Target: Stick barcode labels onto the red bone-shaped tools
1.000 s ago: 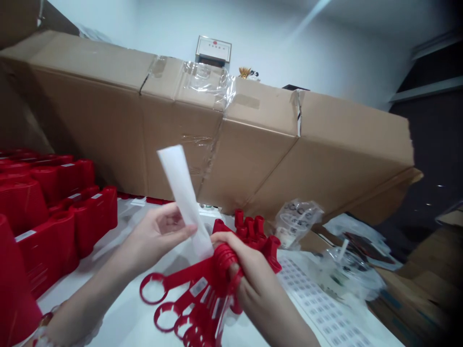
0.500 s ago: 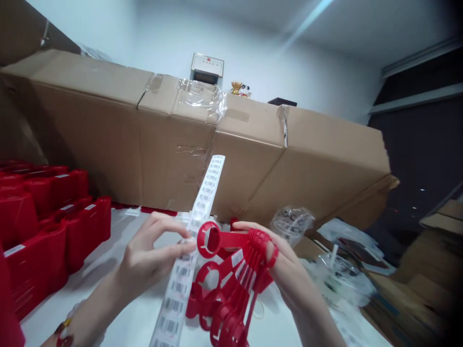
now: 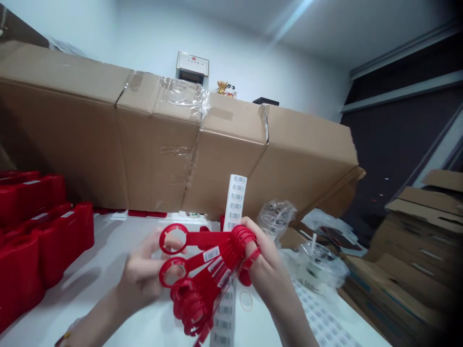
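Note:
My right hand (image 3: 268, 270) is closed around a fanned bunch of red plastic ring-ended pieces (image 3: 208, 238), with fingers pushed through the rings at one end. Small white barcode labels sit on several of their flat shanks. A long strip of barcode labels (image 3: 236, 200) runs behind the bunch and my right fingers; whether those fingers grip it is hidden. Just left of the bunch, my left hand (image 3: 142, 272) is smeared by motion, its fingertips partly behind the free rings. I cannot make out whether it holds anything.
Red plastic containers (image 3: 65, 246) with white labels stand at the left. Large cardboard boxes (image 3: 155, 159) wall off the back. To the right are a plastic-wrapped cup (image 3: 314, 262), a label sheet (image 3: 325, 318) and stacked cartons (image 3: 408, 255). A rubber band (image 3: 246, 301) lies on the white table.
My left hand has come off the label strip and moved left beside the rings. The strip now passes behind the red bunch, and my right hand has shifted left with the bunch.

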`<state>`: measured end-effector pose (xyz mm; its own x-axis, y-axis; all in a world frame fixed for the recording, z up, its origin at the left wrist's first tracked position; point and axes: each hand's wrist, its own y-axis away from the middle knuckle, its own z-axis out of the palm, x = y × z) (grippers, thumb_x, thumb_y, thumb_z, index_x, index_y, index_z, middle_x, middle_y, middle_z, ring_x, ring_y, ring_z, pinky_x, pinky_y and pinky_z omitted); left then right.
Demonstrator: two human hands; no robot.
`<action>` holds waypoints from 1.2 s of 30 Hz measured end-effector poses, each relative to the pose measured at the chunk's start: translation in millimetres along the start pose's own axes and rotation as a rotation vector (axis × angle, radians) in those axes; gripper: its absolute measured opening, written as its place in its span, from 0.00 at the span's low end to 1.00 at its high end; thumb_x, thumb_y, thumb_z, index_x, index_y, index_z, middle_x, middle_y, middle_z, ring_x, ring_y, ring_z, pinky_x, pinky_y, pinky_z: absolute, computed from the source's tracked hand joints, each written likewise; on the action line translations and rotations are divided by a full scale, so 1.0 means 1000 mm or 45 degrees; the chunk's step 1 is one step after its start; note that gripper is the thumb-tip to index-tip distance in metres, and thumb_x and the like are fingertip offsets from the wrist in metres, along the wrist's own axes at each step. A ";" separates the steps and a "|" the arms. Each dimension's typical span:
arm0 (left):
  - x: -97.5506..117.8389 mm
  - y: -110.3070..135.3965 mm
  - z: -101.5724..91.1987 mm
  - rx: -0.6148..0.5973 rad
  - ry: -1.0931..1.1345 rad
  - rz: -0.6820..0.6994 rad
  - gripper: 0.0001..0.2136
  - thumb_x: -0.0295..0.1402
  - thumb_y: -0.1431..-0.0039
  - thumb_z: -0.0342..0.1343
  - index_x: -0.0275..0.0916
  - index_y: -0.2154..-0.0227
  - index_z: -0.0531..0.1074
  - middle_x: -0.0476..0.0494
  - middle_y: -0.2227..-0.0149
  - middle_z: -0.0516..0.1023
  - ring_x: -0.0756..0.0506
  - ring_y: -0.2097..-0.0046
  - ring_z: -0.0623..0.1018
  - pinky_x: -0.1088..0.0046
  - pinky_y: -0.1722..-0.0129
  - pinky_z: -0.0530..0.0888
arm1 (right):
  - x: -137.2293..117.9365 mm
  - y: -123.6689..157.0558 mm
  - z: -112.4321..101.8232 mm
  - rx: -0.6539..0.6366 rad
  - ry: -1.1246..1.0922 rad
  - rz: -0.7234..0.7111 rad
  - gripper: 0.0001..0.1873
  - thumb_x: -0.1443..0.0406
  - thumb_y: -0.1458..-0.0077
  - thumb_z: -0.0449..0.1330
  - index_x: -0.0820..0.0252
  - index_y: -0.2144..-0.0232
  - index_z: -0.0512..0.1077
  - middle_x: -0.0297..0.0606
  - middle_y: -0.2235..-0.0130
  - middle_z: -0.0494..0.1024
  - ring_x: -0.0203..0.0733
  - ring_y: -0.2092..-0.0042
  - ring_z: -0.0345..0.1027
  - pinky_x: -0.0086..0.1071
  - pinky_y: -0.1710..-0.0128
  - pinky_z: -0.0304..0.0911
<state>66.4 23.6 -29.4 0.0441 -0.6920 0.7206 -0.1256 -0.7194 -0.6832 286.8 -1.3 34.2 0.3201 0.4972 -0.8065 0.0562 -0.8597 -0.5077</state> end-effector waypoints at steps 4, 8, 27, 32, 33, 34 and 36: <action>0.019 -0.019 -0.025 0.099 0.168 -0.251 0.08 0.39 0.33 0.57 0.46 0.65 0.80 0.45 0.57 0.79 0.41 0.54 0.78 0.63 0.50 0.74 | -0.013 0.015 0.009 -0.143 0.143 -0.134 0.11 0.65 0.33 0.48 0.55 0.67 0.66 0.33 0.69 0.72 0.40 0.68 0.66 0.30 0.68 0.63; 0.042 -0.023 -0.028 0.010 0.440 -0.472 0.11 0.42 0.41 0.66 0.42 0.60 0.77 0.45 0.60 0.81 0.41 0.56 0.80 0.65 0.54 0.77 | -0.015 0.031 0.030 -0.372 0.233 -0.169 0.07 0.70 0.40 0.54 0.53 0.66 0.70 0.34 0.69 0.77 0.42 0.69 0.69 0.32 0.67 0.67; 0.041 -0.024 -0.038 0.093 0.570 -0.602 0.11 0.41 0.39 0.67 0.41 0.63 0.73 0.50 0.63 0.81 0.48 0.58 0.80 0.71 0.54 0.76 | -0.002 0.030 0.052 -0.414 0.293 -0.131 0.08 0.72 0.42 0.51 0.54 0.69 0.64 0.32 0.72 0.72 0.40 0.72 0.65 0.29 0.73 0.62; 0.041 -0.023 -0.038 0.194 0.378 -0.529 0.11 0.42 0.39 0.66 0.41 0.68 0.73 0.52 0.70 0.78 0.50 0.65 0.78 0.74 0.58 0.74 | 0.003 0.030 0.055 -0.382 0.365 -0.138 0.08 0.73 0.43 0.50 0.54 0.69 0.62 0.32 0.73 0.72 0.40 0.74 0.65 0.29 0.75 0.58; 0.041 -0.023 -0.038 0.214 0.319 -0.520 0.12 0.42 0.40 0.67 0.41 0.69 0.74 0.52 0.71 0.78 0.50 0.65 0.78 0.74 0.60 0.74 | 0.004 0.030 0.055 -0.374 0.389 -0.137 0.08 0.73 0.43 0.50 0.54 0.69 0.62 0.31 0.74 0.71 0.39 0.74 0.64 0.29 0.75 0.57; 0.042 -0.024 -0.039 0.228 0.267 -0.516 0.12 0.42 0.41 0.67 0.40 0.70 0.74 0.52 0.72 0.77 0.50 0.66 0.77 0.75 0.61 0.73 | 0.005 0.029 0.055 -0.368 0.420 -0.131 0.08 0.73 0.43 0.50 0.54 0.69 0.62 0.31 0.74 0.71 0.39 0.75 0.64 0.29 0.76 0.56; 0.042 -0.024 -0.040 0.225 0.198 -0.522 0.12 0.42 0.42 0.68 0.40 0.71 0.75 0.53 0.73 0.76 0.50 0.68 0.76 0.76 0.64 0.72 | 0.005 0.028 0.056 -0.364 0.504 -0.105 0.09 0.74 0.45 0.49 0.54 0.69 0.61 0.32 0.73 0.72 0.40 0.74 0.64 0.29 0.76 0.54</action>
<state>31.9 14.0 22.4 -0.0961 -0.3409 0.9352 0.0422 -0.9401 -0.3383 237.4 -16.7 -1.2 0.6352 0.5299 -0.5619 0.3359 -0.8447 -0.4168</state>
